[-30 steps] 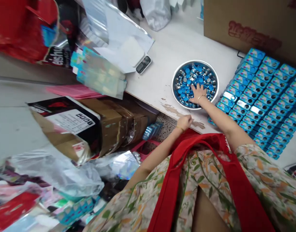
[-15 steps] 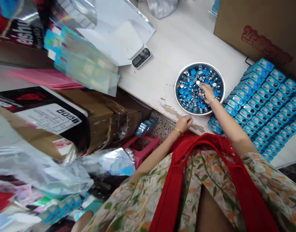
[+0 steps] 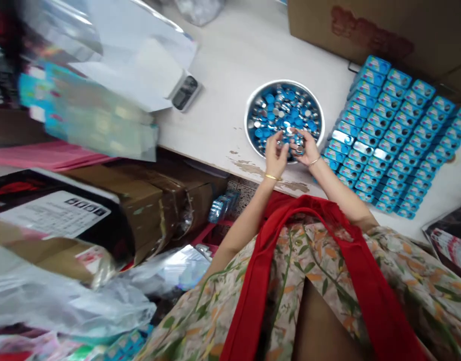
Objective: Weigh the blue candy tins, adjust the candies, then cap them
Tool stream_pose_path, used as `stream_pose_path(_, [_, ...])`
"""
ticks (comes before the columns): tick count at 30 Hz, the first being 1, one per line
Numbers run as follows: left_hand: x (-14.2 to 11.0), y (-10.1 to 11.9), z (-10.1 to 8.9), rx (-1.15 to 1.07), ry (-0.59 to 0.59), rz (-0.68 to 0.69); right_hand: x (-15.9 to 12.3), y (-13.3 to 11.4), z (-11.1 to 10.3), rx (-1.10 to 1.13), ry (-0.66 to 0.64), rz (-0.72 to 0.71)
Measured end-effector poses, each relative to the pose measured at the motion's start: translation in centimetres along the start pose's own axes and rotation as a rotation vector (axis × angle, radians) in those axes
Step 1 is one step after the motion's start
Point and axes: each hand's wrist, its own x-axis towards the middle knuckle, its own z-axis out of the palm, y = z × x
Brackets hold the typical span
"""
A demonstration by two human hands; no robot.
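A round metal bowl (image 3: 284, 82) holds many small silver and blue metal caps (image 3: 296, 120). Over its near edge my right hand (image 3: 309, 149) is closed, with several of these small caps among its bent fingers. My left hand (image 3: 276, 156) faces it from the other side, thumb and fingers curled toward each other. Whatever sits between the left fingertips is too small to make out. The hands are close together, fingertips nearly meeting above the caps.
Rows of small blue boxes (image 3: 388, 135) stand right of the bowl, with a large cardboard box (image 3: 328, 30) behind. A small digital scale (image 3: 185, 93) lies to the left on the white table (image 3: 223, 95). Cartons (image 3: 140, 200) and plastic bags (image 3: 65, 306) crowd the lower left.
My left hand has moved from the table edge up to the bowl, beside my right hand. The right hand has drawn back toward the bowl's near side. The view has shifted right.
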Motion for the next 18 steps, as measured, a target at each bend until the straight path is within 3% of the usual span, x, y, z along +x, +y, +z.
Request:
stream_pose_path(4, [-3.1,0.2,-1.1,-0.120,-0.057,0.199,-5.7,1.8,-1.0,-0.017,0.001,-0.004])
stream_pose_path(7, [-6.4,0.9,0.2,-0.085,-0.191,0.240,-10.5,4.4,-3.2,-0.046,0.053,-0.008])
stream_pose_path(11, [-10.3,1.8,4.5,0.015,-0.386,0.261,-15.4,6.5,-8.3,-0.095,0.170,0.006])
stream_pose_path(14, [-11.3,2.4,8.4,0.030,-0.354,0.172,-17.7,6.7,-12.9,-0.126,0.291,-0.021])
stream_pose_path(18, [-9.8,4.0,12.5,0.205,-0.324,0.047,-20.3,6.3,-17.9,-0.133,0.364,-0.056])
